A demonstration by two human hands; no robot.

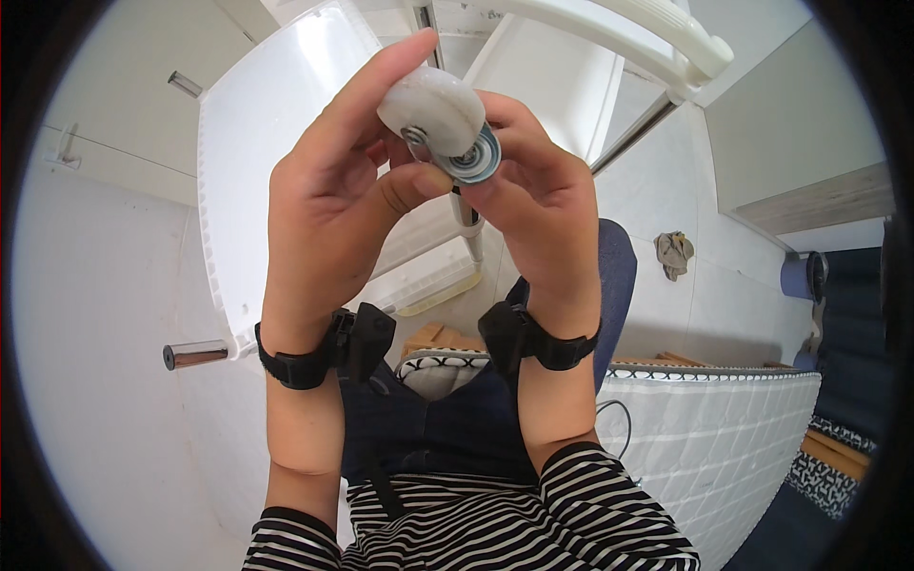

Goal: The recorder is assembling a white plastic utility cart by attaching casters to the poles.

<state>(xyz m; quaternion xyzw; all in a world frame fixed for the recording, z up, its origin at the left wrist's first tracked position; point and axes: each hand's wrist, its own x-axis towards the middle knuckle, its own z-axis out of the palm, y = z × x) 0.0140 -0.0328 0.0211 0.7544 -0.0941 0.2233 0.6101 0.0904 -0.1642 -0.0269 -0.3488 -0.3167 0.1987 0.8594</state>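
A white caster wheel (433, 107) with a metal swivel mount (473, 157) is held up in front of me by both hands. My left hand (333, 176) is closed round the wheel's left side, its thumb pressed near the mount and its index finger stretched up past the wheel. On the other side, my right hand (543, 176) grips the mount's right side with thumb and fingers. Just beneath the mount is the end of a chrome tube (467, 211); whether the caster is seated in it cannot be seen.
White plastic shelves (252, 143) with chrome legs (197, 355) lie on their side ahead and left. A white curved frame bar (657, 48) crosses the top right. A crumpled cloth (674, 253) lies on the floor. To my right is a quilted mattress (709, 419).
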